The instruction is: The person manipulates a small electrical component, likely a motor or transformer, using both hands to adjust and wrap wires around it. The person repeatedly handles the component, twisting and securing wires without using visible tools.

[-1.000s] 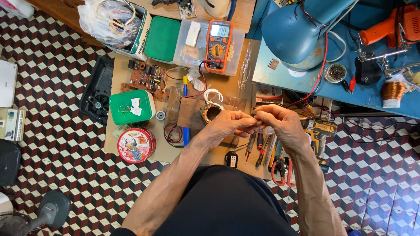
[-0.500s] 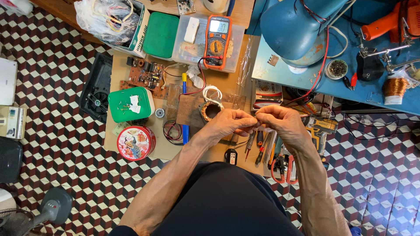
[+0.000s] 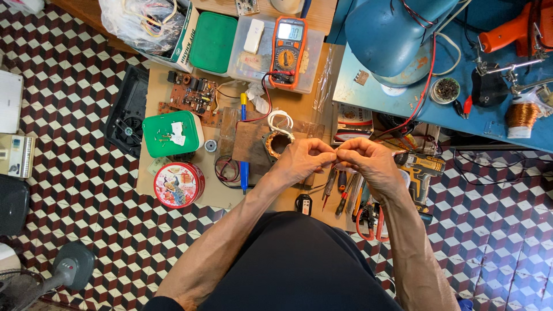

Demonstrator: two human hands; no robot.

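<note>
Head view: both hands pinched together over a cluttered wooden bench.
Left hand (image 3: 302,158) and right hand (image 3: 371,161) meet fingertip to fingertip, each clenched on something too thin to identify. Just beside the left hand sits a round copper-wound coil (image 3: 278,143); screwdrivers (image 3: 340,193) lie beneath, an orange multimeter (image 3: 288,52) beyond.

Item pinched between left hand (image 3: 302,158) and right hand (image 3: 371,164) too small, perhaps wire.
</note>
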